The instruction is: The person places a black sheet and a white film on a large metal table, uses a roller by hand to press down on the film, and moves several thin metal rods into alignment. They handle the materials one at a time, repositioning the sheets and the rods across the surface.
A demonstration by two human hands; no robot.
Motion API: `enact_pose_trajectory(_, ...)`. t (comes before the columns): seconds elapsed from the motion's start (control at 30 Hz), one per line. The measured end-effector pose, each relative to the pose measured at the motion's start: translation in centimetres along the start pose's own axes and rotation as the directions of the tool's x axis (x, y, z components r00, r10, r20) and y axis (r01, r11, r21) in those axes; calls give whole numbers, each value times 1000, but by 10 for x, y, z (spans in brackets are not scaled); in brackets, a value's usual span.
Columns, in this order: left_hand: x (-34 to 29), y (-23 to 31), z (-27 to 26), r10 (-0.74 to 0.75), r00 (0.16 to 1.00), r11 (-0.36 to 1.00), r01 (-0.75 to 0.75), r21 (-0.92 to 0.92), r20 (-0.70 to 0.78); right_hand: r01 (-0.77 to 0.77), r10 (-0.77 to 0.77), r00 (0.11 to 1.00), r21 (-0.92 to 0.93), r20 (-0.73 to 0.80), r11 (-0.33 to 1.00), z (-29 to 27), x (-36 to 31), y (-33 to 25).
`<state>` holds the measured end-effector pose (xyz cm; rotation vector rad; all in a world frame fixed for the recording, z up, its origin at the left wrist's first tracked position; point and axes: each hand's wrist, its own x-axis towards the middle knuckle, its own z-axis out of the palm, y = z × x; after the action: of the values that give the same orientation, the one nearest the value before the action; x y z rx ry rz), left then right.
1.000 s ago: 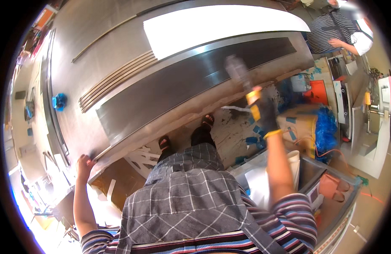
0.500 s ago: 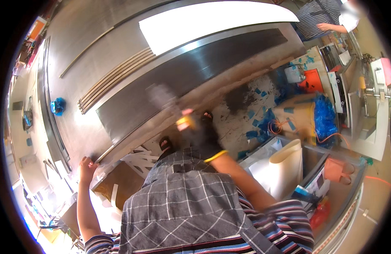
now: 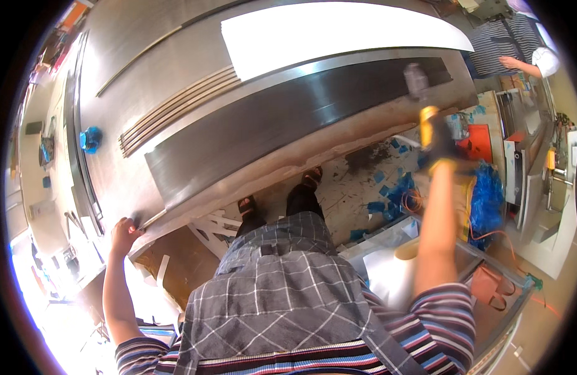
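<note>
My right hand (image 3: 441, 142), in a black glove with a yellow cuff, grips a yellow-handled tool (image 3: 428, 120) over the table's near edge. Its grey head (image 3: 416, 81) is smeared by motion, so its kind is unclear. The head is over the right end of a long dark metal strip (image 3: 263, 128) lying on the metal table (image 3: 123, 187). Bare, my left hand (image 3: 124, 234) is at the near left corner of the table, fingers bent together beside the end of a thin pale bar (image 3: 154, 219). What its fingertips hold, if anything, cannot be made out.
Several thin rods (image 3: 176, 112) and a large white sheet (image 3: 345, 37) lie beyond the strip. A blue plastic wad (image 3: 90, 139) sits at left. Blue scraps and an orange cord (image 3: 495, 232) are at right. Another person's hand (image 3: 508, 62) shows far right.
My right hand has swept with the tool to the right and away from me, from the strip's middle toward its right end. My left hand stays at the corner.
</note>
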<state>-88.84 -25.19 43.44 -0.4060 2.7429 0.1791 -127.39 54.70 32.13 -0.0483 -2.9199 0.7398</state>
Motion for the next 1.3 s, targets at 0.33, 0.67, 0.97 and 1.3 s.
enact_pose_trajectory(0.33,-3,-54,42,-20,999,988,16,-153,-28,210,-590,588,600,553,772,93,-293,-466)
enact_pose_trajectory(0.67,-16,0,5,-56,998,991,58,-123,20,-124,84,991,526,99,841,54,-167,-225)
enact_pose_trajectory(0.97,2,17,-13,-90,993,996,91,-7,74,-608,626,716,716,308,343,-53,88,26)
enact_pose_trajectory(1.3,-2,-21,9,1,1000,991,2,-133,23,185,-501,829,725,247,663,102,-269,-358)
